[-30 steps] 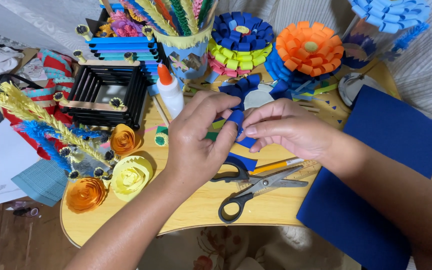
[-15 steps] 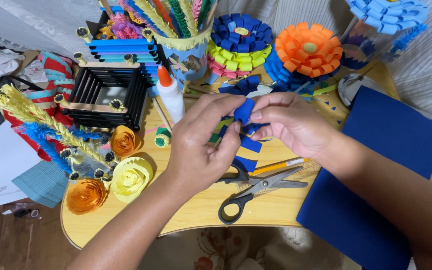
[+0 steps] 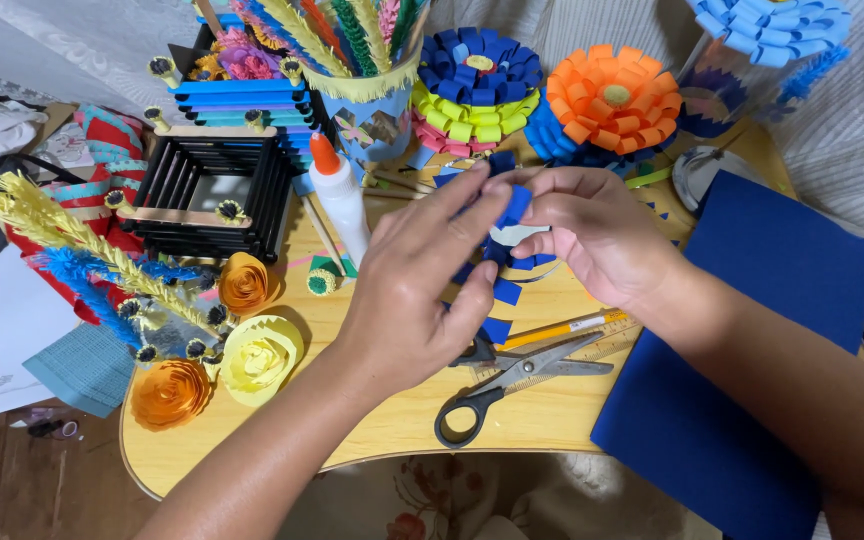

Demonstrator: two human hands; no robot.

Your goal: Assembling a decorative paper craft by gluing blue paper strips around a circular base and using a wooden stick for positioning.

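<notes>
My left hand [image 3: 420,290] and my right hand [image 3: 592,228] meet over the middle of a small wooden table [image 3: 352,440]. Together they pinch a dark blue paper loop [image 3: 515,205], part of a half-made blue paper flower [image 3: 500,270] on a white disc beneath them. Several folded blue strips stick out below my fingers. Black-handled scissors [image 3: 512,385] lie just in front of my hands, beside a yellow pencil [image 3: 562,328] and a wooden ruler.
A white glue bottle [image 3: 337,195] with an orange cap stands left of my hands. A dark blue paper sheet [image 3: 752,350] lies at the right. Finished paper flowers [image 3: 607,95], a black stick box [image 3: 207,190], rolled paper roses [image 3: 257,355] and a decorated cup crowd the table.
Both hands have lifted slightly from the table and the blue paper loop is now pinched higher between the fingertips, with more of the blue strips showing below.
</notes>
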